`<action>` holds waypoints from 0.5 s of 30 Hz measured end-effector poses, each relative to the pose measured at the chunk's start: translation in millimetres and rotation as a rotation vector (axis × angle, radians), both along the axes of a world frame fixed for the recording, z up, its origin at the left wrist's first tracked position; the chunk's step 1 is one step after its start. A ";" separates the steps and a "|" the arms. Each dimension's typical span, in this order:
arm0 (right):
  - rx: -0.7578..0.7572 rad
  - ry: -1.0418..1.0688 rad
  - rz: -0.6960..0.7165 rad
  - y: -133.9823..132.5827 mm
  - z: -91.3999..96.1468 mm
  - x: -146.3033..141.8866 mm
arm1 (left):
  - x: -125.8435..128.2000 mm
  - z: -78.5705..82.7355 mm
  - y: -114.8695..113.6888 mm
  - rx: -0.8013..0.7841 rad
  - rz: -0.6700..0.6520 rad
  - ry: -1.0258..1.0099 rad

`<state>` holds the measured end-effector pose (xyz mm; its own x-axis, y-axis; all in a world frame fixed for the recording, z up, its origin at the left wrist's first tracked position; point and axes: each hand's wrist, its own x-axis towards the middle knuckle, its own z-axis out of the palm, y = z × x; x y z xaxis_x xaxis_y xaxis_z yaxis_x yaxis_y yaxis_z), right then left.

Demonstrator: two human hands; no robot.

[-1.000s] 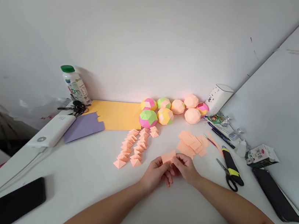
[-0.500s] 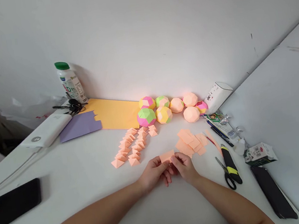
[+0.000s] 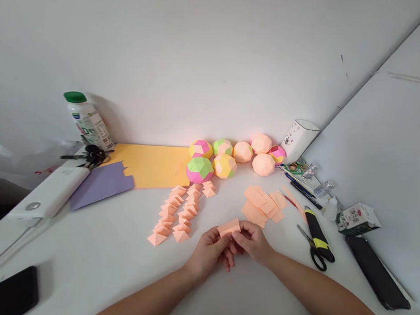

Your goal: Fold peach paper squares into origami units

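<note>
Between my two hands is a small peach paper piece (image 3: pixel 228 227), its upper edge showing above the fingers. My left hand (image 3: pixel 210 249) grips its left side, with the thumb on the near face. On the other side, my right hand (image 3: pixel 253 241) pinches the paper between thumb and fingers. Beyond them to the left lie rows of folded peach paper units (image 3: pixel 167 210). A loose pile of flat peach paper slips (image 3: pixel 261 205) is just past my right hand. Faceted paper balls (image 3: pixel 225 166) in peach, green, pink and yellow sit against the wall.
Scissors (image 3: pixel 313 252) and a black-and-yellow utility knife (image 3: pixel 318 236) lie right of my hands. A phone (image 3: pixel 9 300) and a white power bank (image 3: pixel 49 193) are at left, near keys (image 3: pixel 94 155) and a bottle (image 3: pixel 90 125). Purple paper (image 3: pixel 100 186) overlaps orange paper (image 3: pixel 156 165). A carton (image 3: pixel 357 218) stands right.
The view has shifted slightly, so everything sits a little further left. Both hands keep their hold on the peach paper, and my right thumb has moved slightly along its lower edge.
</note>
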<state>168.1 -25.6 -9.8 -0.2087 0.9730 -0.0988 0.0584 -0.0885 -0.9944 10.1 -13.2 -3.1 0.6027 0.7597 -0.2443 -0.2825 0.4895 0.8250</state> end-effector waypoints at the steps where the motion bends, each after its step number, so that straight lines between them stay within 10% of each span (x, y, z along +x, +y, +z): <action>1: -0.002 0.002 0.008 0.0 0.3 0.0 | 0.0 -1.2 -0.1 0.002 0.003 -0.001; 15: 0.021 0.026 -0.012 -1.5 -1.3 0.8 | 2.0 -3.3 0.1 -0.034 0.046 0.050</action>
<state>169.0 -27.1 -11.2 -0.1990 0.9773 -0.0731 0.0320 -0.0681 -0.9972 12.1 -13.1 -6.4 0.5539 0.7768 -0.2998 -0.2637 0.5052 0.8218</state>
